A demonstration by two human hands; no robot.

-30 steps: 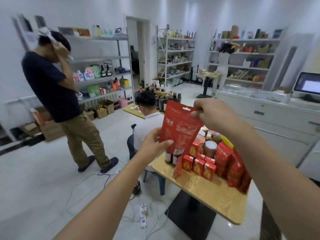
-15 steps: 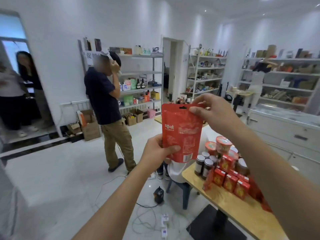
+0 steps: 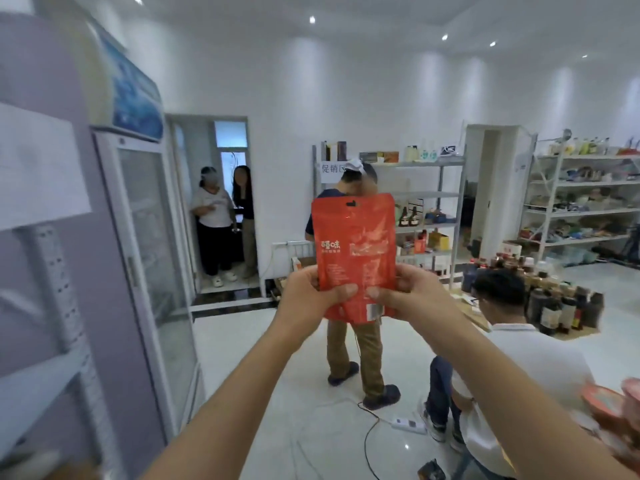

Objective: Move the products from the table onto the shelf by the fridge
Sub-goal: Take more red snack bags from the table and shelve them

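You hold one red pouch (image 3: 353, 251) upright in front of you, with two hands on it: your left hand (image 3: 311, 294) grips its lower left edge, thumb pressed on the front, and your right hand (image 3: 412, 294) grips its lower right edge the same way. Four other people are in view: two in the doorway (image 3: 221, 202), one standing just behind the pouch, and one seated in a white shirt (image 3: 519, 368) at lower right. The floor is pale glossy tile, with a white power strip (image 3: 408, 425) and cables on it; the walls are white. A glass-door fridge (image 3: 152, 244) stands at your left, with the grey shelf upright (image 3: 59, 292) nearest you. Two white shelving units line the far wall, and dark bottles (image 3: 554, 299) crowd a low table. The pouch is flat, glossy red, with a hang hole at its top, white lettering and a barcode near its bottom edge.
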